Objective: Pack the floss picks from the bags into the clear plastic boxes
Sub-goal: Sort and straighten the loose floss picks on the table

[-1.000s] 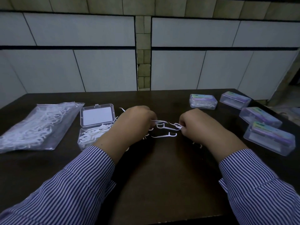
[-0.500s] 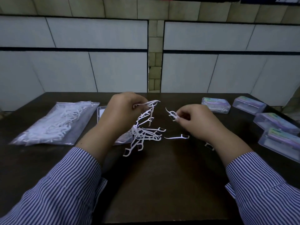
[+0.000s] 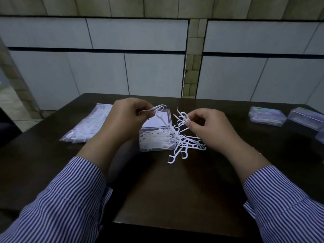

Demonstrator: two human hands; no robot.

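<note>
A tangle of white floss picks (image 3: 185,144) lies on the dark counter (image 3: 168,190), just right of the open clear box (image 3: 156,135), itself part-filled. The left hand (image 3: 129,118) pinches a few picks above the box, and the right hand (image 3: 206,127) pinches what looks like several more over the tangle. A bag of picks (image 3: 89,127) lies far left, closed boxes (image 3: 267,116) far right.

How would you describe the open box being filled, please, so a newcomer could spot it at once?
On the dark table, look between the person's left hand and right hand. The open clear box sits there, lid up, with white floss picks inside. Unlike the closed boxes at the far right, it has no coloured label.
</note>
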